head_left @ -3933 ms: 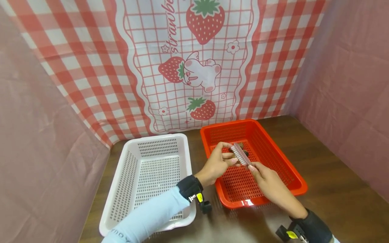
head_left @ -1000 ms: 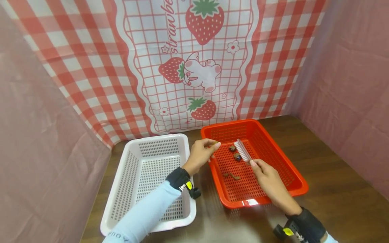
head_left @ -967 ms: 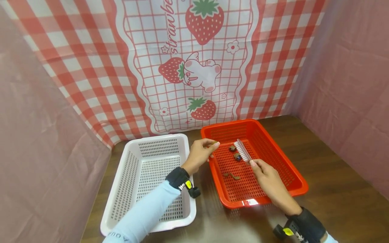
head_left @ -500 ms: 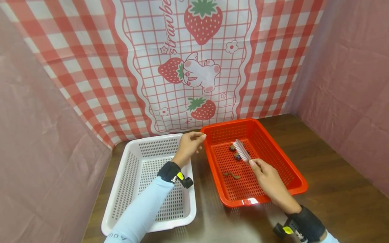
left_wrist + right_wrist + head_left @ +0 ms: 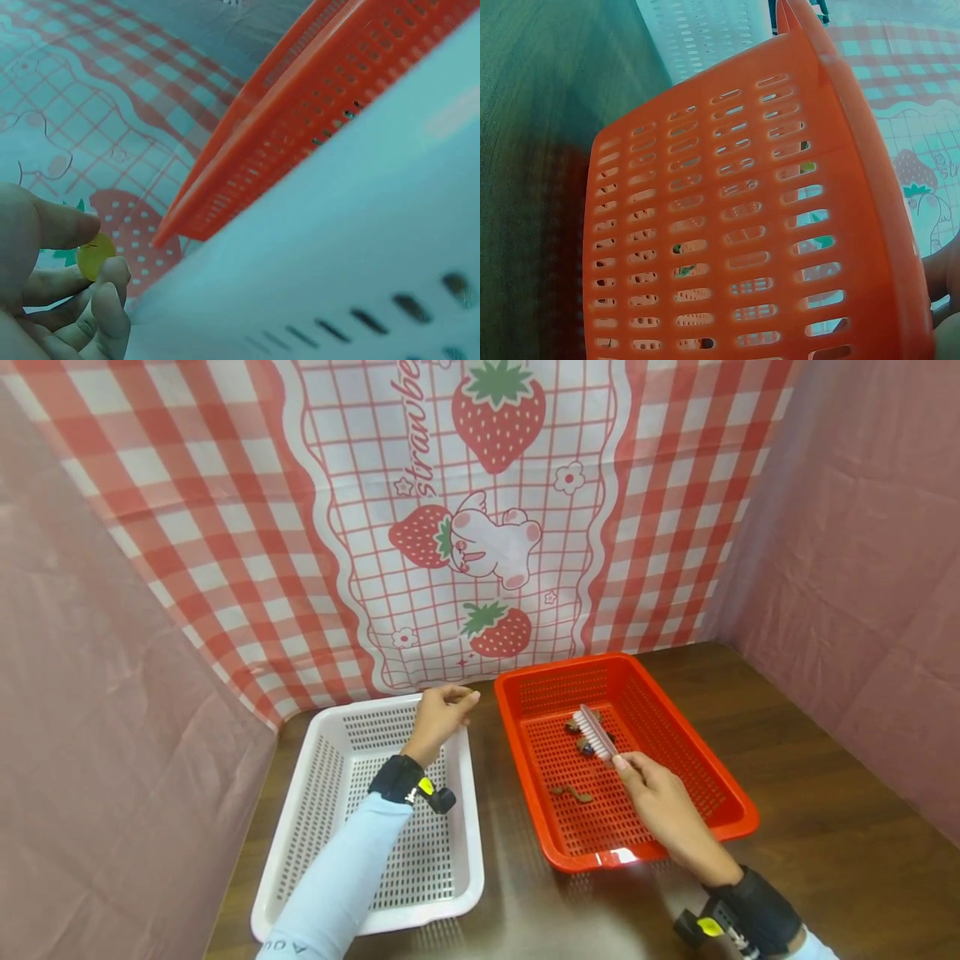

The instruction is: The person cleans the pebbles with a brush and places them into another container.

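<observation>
The left hand (image 5: pixel 438 718) pinches a small, smooth, yellow round piece (image 5: pixel 96 256) between thumb and fingertips, at the far right corner of the white perforated plastic basket (image 5: pixel 420 914). Because little of the piece is covered and its surface looks smooth, it could squirt out if squeezed off-centre. From that corner, a slip might send it over the rim onto the dark wood-look table (image 5: pixel 772 727).

The right hand (image 5: pixel 663 806) grips one end of a pink brush with white bristles (image 5: pixel 596 732), tilted over the red perforated plastic basket (image 5: pixel 570 862). Held only by its end, the brush could swing or dip; the bristles might then knock the small brown-and-dark lumps (image 5: pixel 585 748) beneath. Whether they touch now, I cannot tell.
</observation>
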Motion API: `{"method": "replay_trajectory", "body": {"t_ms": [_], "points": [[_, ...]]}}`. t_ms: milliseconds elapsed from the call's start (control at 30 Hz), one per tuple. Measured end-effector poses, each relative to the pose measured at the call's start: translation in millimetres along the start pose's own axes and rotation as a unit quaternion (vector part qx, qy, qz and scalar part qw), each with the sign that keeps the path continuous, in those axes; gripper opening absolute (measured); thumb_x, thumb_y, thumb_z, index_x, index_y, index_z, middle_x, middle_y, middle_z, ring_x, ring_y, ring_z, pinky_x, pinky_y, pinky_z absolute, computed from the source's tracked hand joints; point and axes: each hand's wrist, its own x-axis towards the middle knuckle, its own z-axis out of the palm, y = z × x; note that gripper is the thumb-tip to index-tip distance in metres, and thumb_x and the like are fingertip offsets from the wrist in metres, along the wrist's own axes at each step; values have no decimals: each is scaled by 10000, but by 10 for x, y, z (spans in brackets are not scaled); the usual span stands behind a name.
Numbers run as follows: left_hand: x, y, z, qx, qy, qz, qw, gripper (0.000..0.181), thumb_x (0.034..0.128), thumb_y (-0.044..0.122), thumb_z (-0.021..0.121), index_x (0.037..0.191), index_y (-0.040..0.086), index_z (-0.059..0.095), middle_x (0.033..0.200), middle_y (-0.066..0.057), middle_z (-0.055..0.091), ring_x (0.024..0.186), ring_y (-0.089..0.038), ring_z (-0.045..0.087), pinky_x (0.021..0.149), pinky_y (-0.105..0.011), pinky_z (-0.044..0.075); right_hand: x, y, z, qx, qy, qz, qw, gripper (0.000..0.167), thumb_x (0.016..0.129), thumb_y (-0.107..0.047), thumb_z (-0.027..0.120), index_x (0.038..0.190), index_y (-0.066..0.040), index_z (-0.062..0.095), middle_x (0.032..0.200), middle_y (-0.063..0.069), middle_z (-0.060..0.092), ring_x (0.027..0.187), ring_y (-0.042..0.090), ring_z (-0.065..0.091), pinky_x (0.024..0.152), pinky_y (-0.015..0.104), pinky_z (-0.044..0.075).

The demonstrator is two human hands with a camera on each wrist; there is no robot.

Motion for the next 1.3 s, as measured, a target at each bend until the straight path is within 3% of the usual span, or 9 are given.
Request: {"method": "replay_trajectory", "body": {"t_ms": [133,233,300,533,767,1000,1133,1300], "points": [[20,-46,-42,-69,-45,-122,9999,278,958,232,758,1128,13,750,914,-146,730,641,-159,645,560,-225,517,1,1,1,-12,7,-16,10000,468,1108,-390,465,1311,2,623,792,46,398,731,206,416,590,298,327],[26,-55,-68,-116,-58,-150,9998,281,957,234,758,1127,11,749,854,-108,718,619,-116,609,549,-237,511,1,2,1,-17,15,-22,10000,469,1108,-390,464,1311,0,627,794,42,395,741,209,423,596,300,328],[31,-54,-82,-65,-51,-147,9999,293,955,253,760,1132,20,751,833,-79,713,622,-120,609,546,-244,514,1,0,1,-21,17,-23,10000,468,1108,-390,465,1311,-1,629,796,41,397,748,211,429,600,301,331],[33,-69,-119,258,-72,-155,9995,281,956,280,763,1126,55,762,962,-172,743,660,-138,638,528,-234,514,-4,-4,3,-40,11,0,10000,457,1109,-383,466,1304,-3,630,794,42,408,738,204,426,599,297,332],[30,-52,-150,375,-70,-114,9992,296,951,300,770,1121,58,768,951,-113,751,700,-167,663,512,-244,513,-1,-12,1,-57,8,-30,10000,459,1110,-385,463,1300,-2,630,789,41,405,724,199,420,592,294,330],[37,-44,-190,463,-143,-156,9987,308,956,305,763,1143,60,760,969,-74,750,749,-184,680,594,-336,575,-1,-1,0,-87,9,-50,9999,463,1111,-388,456,1307,-4,625,794,39,402,733,201,420,595,296,327],[46,-58,-241,438,-6,-121,9990,294,959,272,760,1142,42,759,999,-108,753,797,-237,706,701,-441,616,2,7,6,-48,-4,-56,10000,464,1111,-385,459,1308,1,625,788,39,393,715,196,410,587,295,325],[56,-82,-313,434,160,-260,9986,286,949,211,766,1145,5,744,1056,-153,744,882,-317,734,764,-425,624,0,15,9,-56,-4,-77,10000,462,1110,-383,463,1301,4,627,785,40,400,713,196,416,587,294,327]]}}
